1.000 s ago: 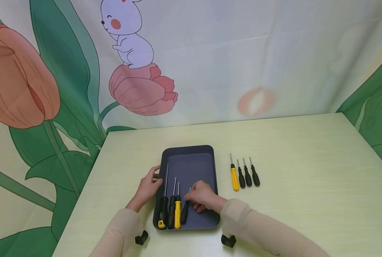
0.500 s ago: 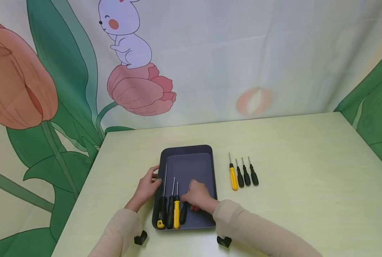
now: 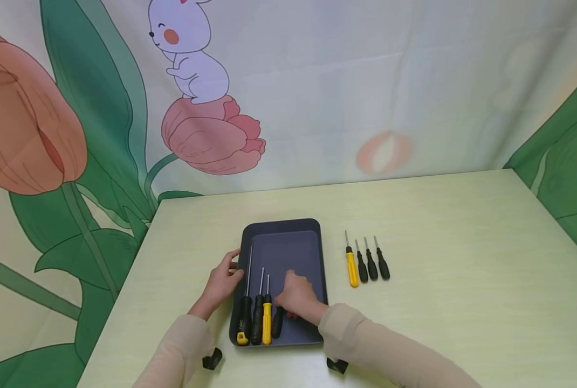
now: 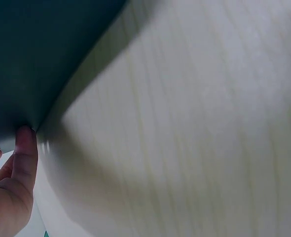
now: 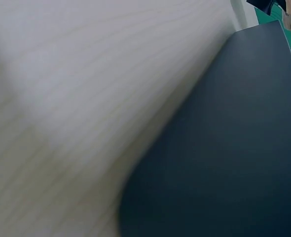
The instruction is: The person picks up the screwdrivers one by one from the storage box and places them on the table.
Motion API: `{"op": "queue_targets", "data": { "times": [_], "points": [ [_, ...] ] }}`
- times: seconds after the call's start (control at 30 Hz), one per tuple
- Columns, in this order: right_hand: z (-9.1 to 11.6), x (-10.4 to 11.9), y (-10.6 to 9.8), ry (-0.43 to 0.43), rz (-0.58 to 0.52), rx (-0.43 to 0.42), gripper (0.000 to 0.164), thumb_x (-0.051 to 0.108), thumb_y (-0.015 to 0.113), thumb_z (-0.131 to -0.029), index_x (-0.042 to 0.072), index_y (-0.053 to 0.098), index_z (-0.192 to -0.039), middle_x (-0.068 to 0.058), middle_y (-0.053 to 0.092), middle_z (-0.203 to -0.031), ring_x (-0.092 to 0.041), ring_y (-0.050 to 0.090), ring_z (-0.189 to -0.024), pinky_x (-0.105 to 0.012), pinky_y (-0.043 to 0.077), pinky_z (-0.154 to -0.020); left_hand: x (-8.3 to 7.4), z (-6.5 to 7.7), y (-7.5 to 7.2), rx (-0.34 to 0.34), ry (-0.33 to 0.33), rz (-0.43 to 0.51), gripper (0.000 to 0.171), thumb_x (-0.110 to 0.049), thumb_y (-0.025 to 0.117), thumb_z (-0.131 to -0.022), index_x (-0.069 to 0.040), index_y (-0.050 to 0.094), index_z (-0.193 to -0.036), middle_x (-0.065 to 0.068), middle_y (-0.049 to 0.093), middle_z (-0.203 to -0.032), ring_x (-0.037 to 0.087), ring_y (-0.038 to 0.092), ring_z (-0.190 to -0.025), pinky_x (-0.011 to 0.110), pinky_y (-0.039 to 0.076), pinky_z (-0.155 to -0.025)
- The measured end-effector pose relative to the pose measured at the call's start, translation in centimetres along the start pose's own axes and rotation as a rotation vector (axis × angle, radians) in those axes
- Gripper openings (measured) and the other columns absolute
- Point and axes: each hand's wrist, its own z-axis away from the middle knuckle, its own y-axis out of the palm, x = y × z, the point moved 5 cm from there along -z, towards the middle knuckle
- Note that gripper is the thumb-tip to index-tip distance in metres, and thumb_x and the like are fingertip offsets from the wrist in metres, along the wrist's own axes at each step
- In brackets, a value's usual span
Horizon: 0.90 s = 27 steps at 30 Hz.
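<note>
A dark blue-grey tray (image 3: 293, 245) lies on the table. My left hand (image 3: 222, 281) holds its left side, thumb at the rim. In the left wrist view, the fingers of that left hand (image 4: 17, 173) press against the tray's outer wall (image 4: 42, 44). Inside stand side by side a long black screwdriver (image 3: 245, 318) with a yellow end, a black screwdriver (image 3: 257, 321), a yellow one (image 3: 267, 323) and a short black one (image 3: 277, 325). My right hand (image 3: 298, 295) pinches the short black screwdriver near its shaft, which the hand hides.
Right of the tray, a yellow-handled screwdriver (image 3: 352, 269) and several small black screwdrivers (image 3: 372, 269) lie in a row on the pale table (image 3: 444, 258). A printed cloth (image 3: 317, 81) hangs behind the table. The right wrist view is mostly tray wall (image 5: 224, 143).
My right hand has shifted slightly left over the short black screwdriver, covering its shaft. The left hand stays on the tray's side, and the head view has shifted slightly.
</note>
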Motion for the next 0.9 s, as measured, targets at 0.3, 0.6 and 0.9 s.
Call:
{"op": "queue_targets", "data": {
  "times": [0.3,0.6,0.9],
  "points": [
    [0.16,0.35,-0.1,-0.03,0.006,-0.003,0.068,0.008,0.068,-0.069,-0.006,0.035,-0.127,-0.006,0.053,-0.049,-0.015,0.049,-0.034,-0.026,0.041,-0.034,0.05,-0.11,-0.09,-0.009,0.004,-0.011,0.05,-0.013,0.045,-0.088,-0.013,0.03,-0.136,0.021,0.052,-0.118,0.031,0.056,-0.101,0.043,0.045,-0.082],
    [0.3,0.09,-0.02,-0.049,0.005,0.015,0.055,0.007,0.068,-0.07,-0.004,0.041,-0.116,-0.006,0.052,-0.049,-0.016,0.049,-0.036,-0.028,0.042,-0.038,0.23,-0.1,0.05,-0.011,0.0,-0.013,0.05,-0.012,0.045,-0.088,-0.013,0.029,-0.136,0.021,0.052,-0.118,0.031,0.056,-0.1,0.042,0.046,-0.082],
    [0.52,-0.42,-0.31,-0.065,-0.062,0.008,0.032,0.008,0.069,-0.068,0.005,0.044,-0.087,-0.006,0.051,-0.052,-0.016,0.048,-0.038,-0.028,0.041,-0.041,0.18,-0.12,0.11,-0.008,-0.008,-0.015,0.05,-0.012,0.045,-0.089,-0.014,0.029,-0.136,0.02,0.052,-0.119,0.03,0.056,-0.1,0.042,0.045,-0.083]
  ]
}}
